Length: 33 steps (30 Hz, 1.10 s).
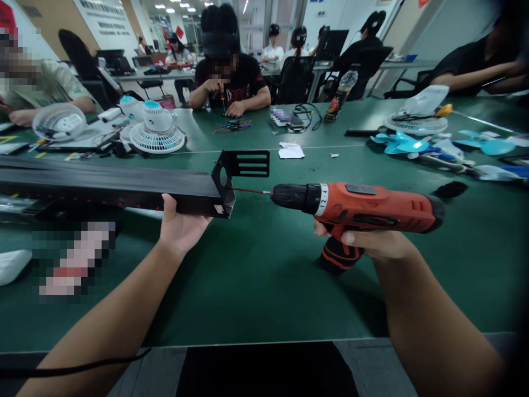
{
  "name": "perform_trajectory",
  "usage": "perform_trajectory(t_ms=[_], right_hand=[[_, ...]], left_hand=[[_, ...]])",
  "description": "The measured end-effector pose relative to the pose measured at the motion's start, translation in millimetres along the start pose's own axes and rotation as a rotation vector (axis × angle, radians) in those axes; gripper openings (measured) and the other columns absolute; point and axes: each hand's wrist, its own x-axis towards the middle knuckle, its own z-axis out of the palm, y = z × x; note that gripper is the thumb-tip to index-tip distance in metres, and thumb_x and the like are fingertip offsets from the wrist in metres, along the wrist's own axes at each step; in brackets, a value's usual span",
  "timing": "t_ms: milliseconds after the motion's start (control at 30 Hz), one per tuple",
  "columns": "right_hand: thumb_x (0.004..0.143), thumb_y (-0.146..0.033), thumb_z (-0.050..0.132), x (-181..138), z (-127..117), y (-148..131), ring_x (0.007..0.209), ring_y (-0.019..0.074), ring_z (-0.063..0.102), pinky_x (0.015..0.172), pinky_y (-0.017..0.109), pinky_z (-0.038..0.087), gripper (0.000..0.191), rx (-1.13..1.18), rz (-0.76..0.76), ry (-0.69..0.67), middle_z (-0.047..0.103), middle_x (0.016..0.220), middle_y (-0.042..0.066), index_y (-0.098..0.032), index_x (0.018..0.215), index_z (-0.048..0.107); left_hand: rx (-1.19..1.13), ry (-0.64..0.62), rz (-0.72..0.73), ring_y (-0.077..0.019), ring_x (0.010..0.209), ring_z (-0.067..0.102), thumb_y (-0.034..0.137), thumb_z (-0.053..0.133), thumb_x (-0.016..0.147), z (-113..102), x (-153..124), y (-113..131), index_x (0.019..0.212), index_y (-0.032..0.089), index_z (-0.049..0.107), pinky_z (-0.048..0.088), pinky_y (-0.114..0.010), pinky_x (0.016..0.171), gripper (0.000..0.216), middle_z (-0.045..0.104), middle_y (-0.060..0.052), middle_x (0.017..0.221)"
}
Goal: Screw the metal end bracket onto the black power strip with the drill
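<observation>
A long black metal housing (pixel 194 190) reaches in from the left edge. My left hand (pixel 184 226) grips it near its right end, thumb up against the front side and fingers hidden underneath. At that end stands a black slotted bracket (pixel 248 164) with a round hole. My right hand (pixel 372 240) is wrapped round the handle of an orange and black cordless drill (pixel 372 207). The drill lies level and points left. Its long thin bit (pixel 252 191) reaches the bracket end of the housing; whether the tip sits in a screw is hidden.
White fan parts (pixel 157 135) lie at the back left. Blue fan blades (pixel 400 143) and another white fan piece (pixel 417 113) are at the right. Paper scraps (pixel 291 150), a cable (pixel 308 116) and a bottle (pixel 342 96) lie beyond the drill. A co-worker (pixel 231 71) sits opposite, handling wires.
</observation>
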Motion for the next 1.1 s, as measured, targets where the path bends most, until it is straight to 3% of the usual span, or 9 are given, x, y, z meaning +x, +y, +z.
perform_trajectory(t_ms=[1100], right_hand=[[0.095,-0.043,0.094,-1.7,0.2,-0.6,0.087,0.024,0.081,0.077,0.035,0.07,0.031,0.002,0.029,0.027,0.086,0.098,0.007,-0.026,0.12,0.088]], left_hand=[[0.058,0.061,0.03,-0.0357,0.164,0.056,0.079,0.074,0.1,11.5,-2.3,-0.1,0.151,0.03,0.073,0.066,-0.043,0.113,0.071,0.077,-0.01,0.157]])
